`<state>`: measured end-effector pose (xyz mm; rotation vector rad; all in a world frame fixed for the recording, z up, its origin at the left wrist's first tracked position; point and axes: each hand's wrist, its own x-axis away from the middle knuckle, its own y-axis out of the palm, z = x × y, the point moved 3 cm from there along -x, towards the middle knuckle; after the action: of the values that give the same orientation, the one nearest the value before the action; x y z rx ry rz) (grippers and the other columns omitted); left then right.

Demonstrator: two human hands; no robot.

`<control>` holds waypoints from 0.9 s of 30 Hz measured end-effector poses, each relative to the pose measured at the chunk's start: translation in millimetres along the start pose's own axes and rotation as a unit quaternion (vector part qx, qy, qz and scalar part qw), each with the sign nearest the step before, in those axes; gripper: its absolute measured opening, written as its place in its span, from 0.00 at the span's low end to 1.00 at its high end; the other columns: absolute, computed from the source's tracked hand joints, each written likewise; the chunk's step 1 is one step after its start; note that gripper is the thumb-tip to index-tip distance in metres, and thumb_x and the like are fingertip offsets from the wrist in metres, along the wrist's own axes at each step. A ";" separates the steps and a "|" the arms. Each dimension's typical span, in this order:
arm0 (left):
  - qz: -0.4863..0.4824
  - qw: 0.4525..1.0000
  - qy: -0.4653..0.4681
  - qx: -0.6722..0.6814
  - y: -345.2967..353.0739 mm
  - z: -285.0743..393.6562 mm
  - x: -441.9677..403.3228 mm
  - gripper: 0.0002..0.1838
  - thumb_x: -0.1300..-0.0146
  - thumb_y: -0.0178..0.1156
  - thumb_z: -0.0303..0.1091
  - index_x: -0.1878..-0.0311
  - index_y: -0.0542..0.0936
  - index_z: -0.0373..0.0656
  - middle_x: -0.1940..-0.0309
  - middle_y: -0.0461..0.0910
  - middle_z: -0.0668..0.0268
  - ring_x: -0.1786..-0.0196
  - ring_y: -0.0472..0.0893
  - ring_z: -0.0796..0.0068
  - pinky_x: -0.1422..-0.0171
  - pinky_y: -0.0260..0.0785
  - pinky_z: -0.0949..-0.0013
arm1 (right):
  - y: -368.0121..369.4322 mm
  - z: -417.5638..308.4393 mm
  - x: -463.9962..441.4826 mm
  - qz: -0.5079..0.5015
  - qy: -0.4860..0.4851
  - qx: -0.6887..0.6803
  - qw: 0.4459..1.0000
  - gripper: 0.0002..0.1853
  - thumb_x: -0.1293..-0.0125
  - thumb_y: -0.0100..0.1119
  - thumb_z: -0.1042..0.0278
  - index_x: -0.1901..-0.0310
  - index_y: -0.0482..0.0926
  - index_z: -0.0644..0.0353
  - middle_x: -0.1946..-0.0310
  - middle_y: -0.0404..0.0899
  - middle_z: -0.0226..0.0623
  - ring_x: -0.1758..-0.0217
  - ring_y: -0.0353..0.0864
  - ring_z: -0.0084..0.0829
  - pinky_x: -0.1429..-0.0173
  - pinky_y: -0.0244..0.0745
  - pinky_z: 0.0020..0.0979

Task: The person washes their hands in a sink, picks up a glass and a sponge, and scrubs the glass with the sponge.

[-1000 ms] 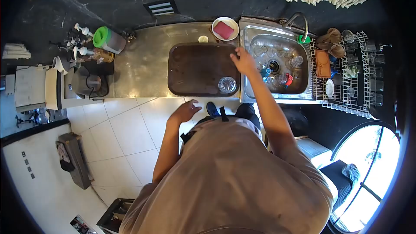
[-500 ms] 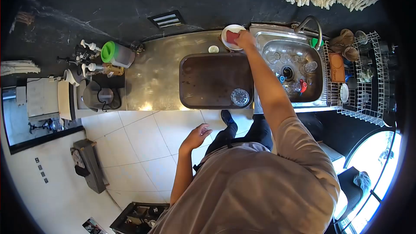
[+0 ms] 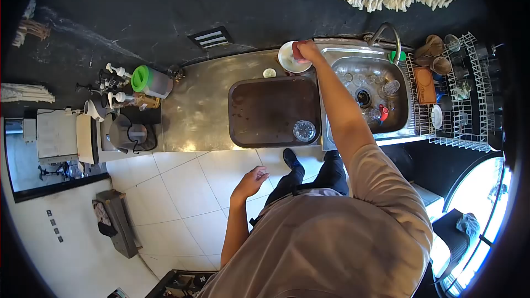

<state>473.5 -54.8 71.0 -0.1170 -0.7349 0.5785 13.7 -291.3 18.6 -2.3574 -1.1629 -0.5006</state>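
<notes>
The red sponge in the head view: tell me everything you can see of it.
The red sponge shows as a plain, dull-red piece, its texture too small to make out. The right hand holds it in the fingers, hiding part of it, over the right part of the white dish. Whether it touches the dish is unclear.

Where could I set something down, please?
Bare counter lies between the green-lidded container and brown tray; the tray is free left of its glass. The sink and dish rack are crowded; the right hand holds a sponge at the white dish.
</notes>
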 end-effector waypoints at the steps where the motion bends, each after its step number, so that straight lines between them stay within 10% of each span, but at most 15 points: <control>1: -0.002 1.000 0.001 -0.002 0.6 -0.2 -0.3 0.23 0.31 0.60 0.43 0.41 0.73 0.35 0.53 0.83 0.49 0.50 0.84 0.56 0.45 0.74 0.63 | -0.3 16.4 -21.5 0.002 0.000 -0.001 1.000 0.24 0.38 0.57 0.59 0.42 0.72 0.62 0.56 0.83 0.49 0.57 0.87 0.44 0.59 0.82 0.41; 3: -0.011 0.999 -0.020 -0.031 3.3 -5.2 1.1 0.24 0.31 0.61 0.44 0.41 0.72 0.35 0.54 0.83 0.48 0.51 0.84 0.56 0.47 0.74 0.62 | 2.5 25.1 -45.0 0.001 -0.201 0.299 0.933 0.26 0.39 0.56 0.64 0.40 0.70 0.64 0.54 0.82 0.52 0.55 0.86 0.44 0.54 0.81 0.42; 11: 0.042 0.998 0.008 -0.045 8.4 5.5 8.5 0.26 0.32 0.60 0.46 0.42 0.73 0.34 0.56 0.83 0.47 0.54 0.83 0.53 0.48 0.74 0.60 | 35.5 5.1 -14.0 -0.060 -0.278 0.438 0.853 0.17 0.46 0.63 0.60 0.56 0.83 0.60 0.54 0.83 0.51 0.48 0.82 0.48 0.43 0.75 0.43; 19: 0.037 0.998 -0.032 -0.034 17.9 -4.5 18.1 0.25 0.32 0.60 0.46 0.41 0.74 0.35 0.54 0.82 0.47 0.50 0.83 0.53 0.45 0.74 0.60 | 47.4 -0.2 -22.4 -0.061 -0.256 0.512 0.817 0.15 0.39 0.58 0.62 0.53 0.85 0.57 0.50 0.82 0.50 0.44 0.81 0.47 0.39 0.74 0.43; 27: 0.041 0.997 -0.063 -0.027 26.4 5.4 12.6 0.25 0.33 0.61 0.45 0.42 0.75 0.35 0.56 0.83 0.50 0.52 0.83 0.54 0.46 0.74 0.60 | 23.5 -5.2 -25.2 0.027 -0.163 0.414 0.895 0.18 0.37 0.56 0.55 0.53 0.85 0.59 0.51 0.83 0.50 0.44 0.81 0.49 0.39 0.75 0.45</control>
<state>465.4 -26.5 74.7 -0.1632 -0.8720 0.6486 17.6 -322.9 4.4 -1.7269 -1.1331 0.3835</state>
